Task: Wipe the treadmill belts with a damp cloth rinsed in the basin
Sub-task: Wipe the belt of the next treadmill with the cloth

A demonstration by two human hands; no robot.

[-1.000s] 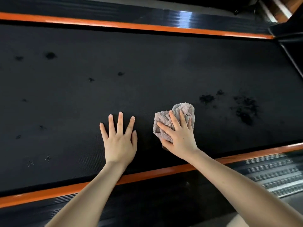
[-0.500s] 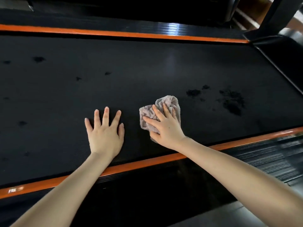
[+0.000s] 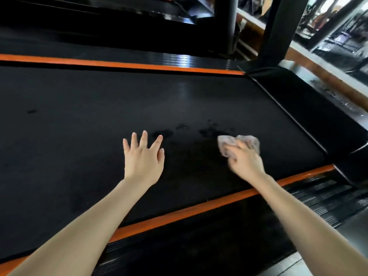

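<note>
A black treadmill belt [image 3: 89, 120] with orange side strips fills the view. My right hand [image 3: 244, 159] presses a crumpled grey-pink cloth [image 3: 250, 141] onto the belt near its right end, fingers curled over it, blurred by motion. My left hand [image 3: 143, 156] rests flat on the belt with its fingers spread, to the left of the cloth. Dark wet patches [image 3: 207, 131] lie on the belt between the two hands and just beyond the cloth.
The black motor cover [image 3: 310, 108] bounds the belt on the right. Two dark uprights [image 3: 278, 30] rise behind it. A ribbed black side rail [image 3: 322, 194] runs along the near orange strip [image 3: 179, 215]. Another treadmill deck lies beyond the far orange strip [image 3: 119, 63].
My right hand has slid the cloth to the right along the belt, over the dark patches, toward the motor cover. My left hand stays flat, and the view has shifted right.
</note>
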